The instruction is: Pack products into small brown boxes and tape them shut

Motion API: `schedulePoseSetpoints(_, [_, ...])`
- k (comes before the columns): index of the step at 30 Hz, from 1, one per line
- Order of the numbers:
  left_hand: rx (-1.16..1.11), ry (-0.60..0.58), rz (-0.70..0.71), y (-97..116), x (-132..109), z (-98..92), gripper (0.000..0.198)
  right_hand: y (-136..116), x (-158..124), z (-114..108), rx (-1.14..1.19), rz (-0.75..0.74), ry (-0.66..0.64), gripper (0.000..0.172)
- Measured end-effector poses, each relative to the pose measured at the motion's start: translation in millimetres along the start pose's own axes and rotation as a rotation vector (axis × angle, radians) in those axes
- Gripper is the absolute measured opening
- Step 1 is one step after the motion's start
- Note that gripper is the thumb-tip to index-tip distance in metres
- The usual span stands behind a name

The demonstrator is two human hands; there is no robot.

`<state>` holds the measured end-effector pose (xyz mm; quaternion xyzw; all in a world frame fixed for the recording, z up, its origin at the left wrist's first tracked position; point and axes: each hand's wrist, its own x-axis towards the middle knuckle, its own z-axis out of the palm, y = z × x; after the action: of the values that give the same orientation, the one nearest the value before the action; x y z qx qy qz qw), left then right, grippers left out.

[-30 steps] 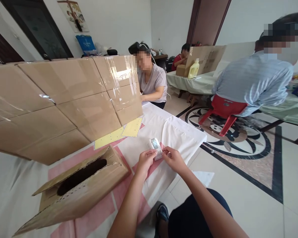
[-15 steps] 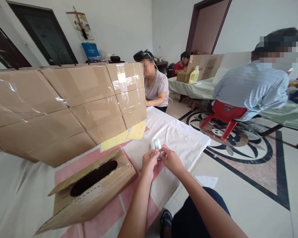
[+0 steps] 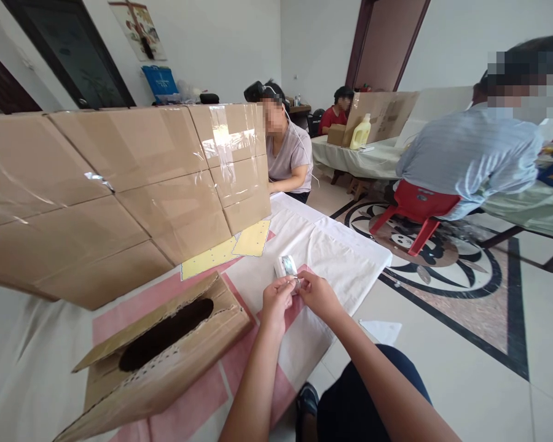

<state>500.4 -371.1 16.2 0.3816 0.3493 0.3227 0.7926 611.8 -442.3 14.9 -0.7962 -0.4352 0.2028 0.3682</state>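
My left hand (image 3: 277, 297) and my right hand (image 3: 319, 294) meet over the table's near right part, fingertips almost touching. Both are closed in a pinch. Something small and greyish shows between the fingertips, too small to name. Just beyond the fingers is a small white box-like thing (image 3: 284, 266) with a shiny, greenish patch on top. The fingers partly cover its near end, and whether they touch it I cannot tell.
An open cardboard box (image 3: 166, 362) stands at left front. Taped cartons (image 3: 161, 147) form a wall behind it. Yellow sheets (image 3: 251, 238) lie by the cartons. One person (image 3: 290, 153) sits beyond; another sits on a red chair (image 3: 421, 205) at right.
The white box-like thing has shifted slightly left and looks turned, showing more of its top. My hands keep pinching in nearly the same place. The camera view has shifted a little.
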Motion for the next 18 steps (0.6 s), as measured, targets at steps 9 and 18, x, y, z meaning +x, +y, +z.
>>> schedulePoseSetpoints(9, [-0.017, -0.041, 0.090, 1, -5, 4.9, 0.048, -2, 3, 5, -0.053, 0.017, -0.020, 0.023])
schedulePoseSetpoints(18, [-0.015, 0.034, 0.042, -8, -16, 16.1, 0.049, -1, 1, 2, -0.013, 0.000, -0.011, 0.030])
